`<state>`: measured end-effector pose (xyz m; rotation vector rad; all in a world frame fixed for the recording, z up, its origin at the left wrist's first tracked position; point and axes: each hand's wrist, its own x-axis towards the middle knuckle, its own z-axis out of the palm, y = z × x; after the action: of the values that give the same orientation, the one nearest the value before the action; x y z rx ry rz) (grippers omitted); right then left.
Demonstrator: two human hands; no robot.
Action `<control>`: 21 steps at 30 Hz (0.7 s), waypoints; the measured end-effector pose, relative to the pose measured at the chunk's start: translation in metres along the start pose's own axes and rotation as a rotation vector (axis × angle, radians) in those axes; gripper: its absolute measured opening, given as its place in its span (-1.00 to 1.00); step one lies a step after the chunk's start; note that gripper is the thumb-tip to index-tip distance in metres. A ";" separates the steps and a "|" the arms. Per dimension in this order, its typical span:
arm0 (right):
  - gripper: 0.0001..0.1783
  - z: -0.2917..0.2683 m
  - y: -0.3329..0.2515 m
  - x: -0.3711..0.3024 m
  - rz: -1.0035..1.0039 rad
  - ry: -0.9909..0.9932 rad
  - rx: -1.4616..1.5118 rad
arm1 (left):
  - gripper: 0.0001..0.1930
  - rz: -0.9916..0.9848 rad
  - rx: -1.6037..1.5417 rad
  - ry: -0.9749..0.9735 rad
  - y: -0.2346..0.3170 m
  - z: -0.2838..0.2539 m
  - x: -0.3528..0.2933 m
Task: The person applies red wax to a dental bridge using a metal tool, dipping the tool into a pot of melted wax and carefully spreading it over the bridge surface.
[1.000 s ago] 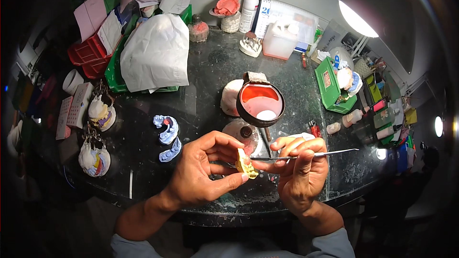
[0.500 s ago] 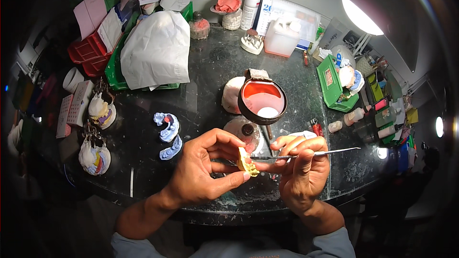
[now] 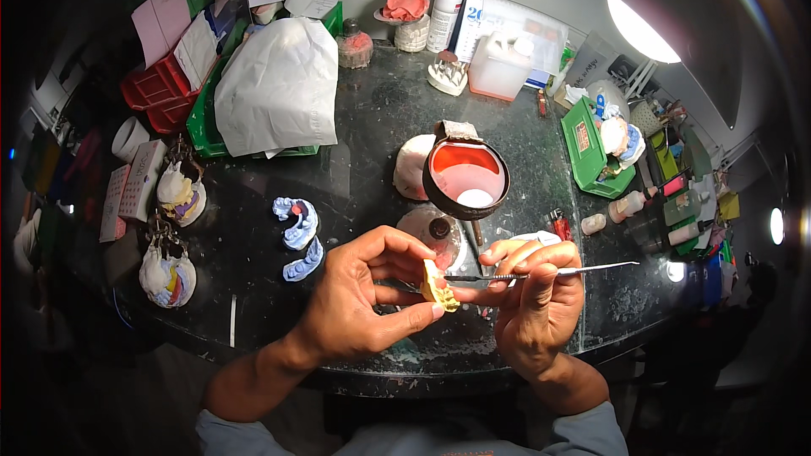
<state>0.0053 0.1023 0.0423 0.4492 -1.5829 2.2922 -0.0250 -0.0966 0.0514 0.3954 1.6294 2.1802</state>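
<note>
Head view: left fingers (image 3: 414, 318) pinch 1 yellow model (image 3: 439, 294), right fingers (image 3: 538, 287) 1 tool (image 3: 583, 269).

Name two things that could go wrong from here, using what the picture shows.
The right hand holds a thin metal tool close to the yellow tooth model in the left hand; a slip might scratch it or jab a finger.
The red-filled bowl sits just beyond both hands, so a knock might tip it.
</note>
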 end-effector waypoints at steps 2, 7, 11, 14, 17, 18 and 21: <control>-0.74 0.001 0.000 0.000 -0.001 0.002 0.005 | -0.55 0.004 -0.003 0.002 0.000 0.000 0.000; -0.73 0.001 -0.001 0.000 0.012 0.004 0.004 | -0.55 0.000 0.003 -0.004 0.000 0.000 0.001; -0.73 0.001 -0.001 0.001 0.013 -0.002 -0.006 | -0.55 0.005 -0.008 -0.005 0.000 -0.001 0.001; -0.72 -0.001 -0.001 0.002 -0.037 0.018 -0.038 | -0.54 0.012 0.000 -0.008 0.000 -0.002 0.000; -0.69 -0.005 -0.007 0.008 -0.142 0.065 -0.153 | -0.53 0.026 0.021 -0.014 -0.001 -0.003 0.000; -0.67 -0.007 -0.010 0.012 -0.198 0.090 -0.238 | -0.53 0.027 0.018 -0.013 -0.001 -0.003 0.000; -0.66 -0.014 -0.016 0.025 -0.356 0.105 -0.379 | -0.53 0.034 0.016 -0.012 -0.001 -0.004 -0.001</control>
<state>-0.0119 0.1228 0.0617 0.4596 -1.6783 1.6827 -0.0258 -0.1000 0.0496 0.4431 1.6467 2.1866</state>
